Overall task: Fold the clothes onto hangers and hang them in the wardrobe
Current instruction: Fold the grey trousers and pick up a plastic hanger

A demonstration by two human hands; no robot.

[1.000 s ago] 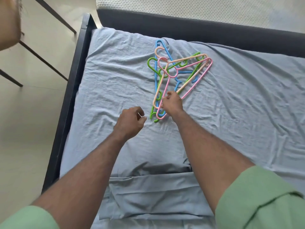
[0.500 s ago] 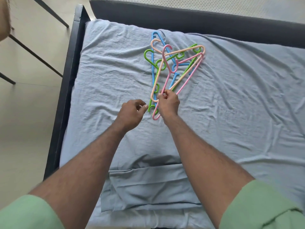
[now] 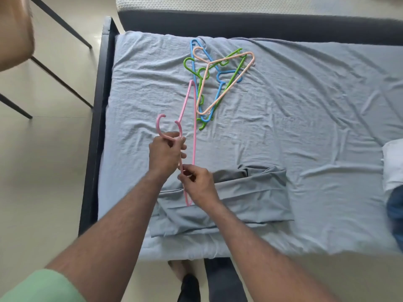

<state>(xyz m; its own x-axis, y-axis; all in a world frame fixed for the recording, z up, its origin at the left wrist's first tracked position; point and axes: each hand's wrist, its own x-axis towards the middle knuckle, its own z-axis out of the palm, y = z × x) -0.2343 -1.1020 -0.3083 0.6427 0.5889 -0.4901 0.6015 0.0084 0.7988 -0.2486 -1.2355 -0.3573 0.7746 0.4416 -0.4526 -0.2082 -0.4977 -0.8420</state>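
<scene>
A pink plastic hanger (image 3: pixel 194 127) is lifted above the bed, seen nearly edge-on. My left hand (image 3: pixel 166 152) grips it at the neck just below the hook. My right hand (image 3: pixel 198 185) pinches its lower arm a little nearer to me. A folded grey garment (image 3: pixel 246 199) lies flat on the blue bedsheet (image 3: pixel 305 127) under and to the right of my right hand. Farther back lies a pile of hangers (image 3: pixel 214 83), peach, blue and green, tangled together.
The dark bed frame (image 3: pixel 96 127) runs along the left edge, with bare floor (image 3: pixel 43 171) beyond it. Metal furniture legs (image 3: pixel 61 81) stand at the far left. A white item (image 3: pixel 392 164) and dark blue cloth (image 3: pixel 395 212) sit at the right edge. A dark headboard (image 3: pixel 261 25) spans the back.
The pink hanger has been pulled off the pile and drawn toward me. My left hand, which held nothing before, now grips its neck. My right hand has come back with it.
</scene>
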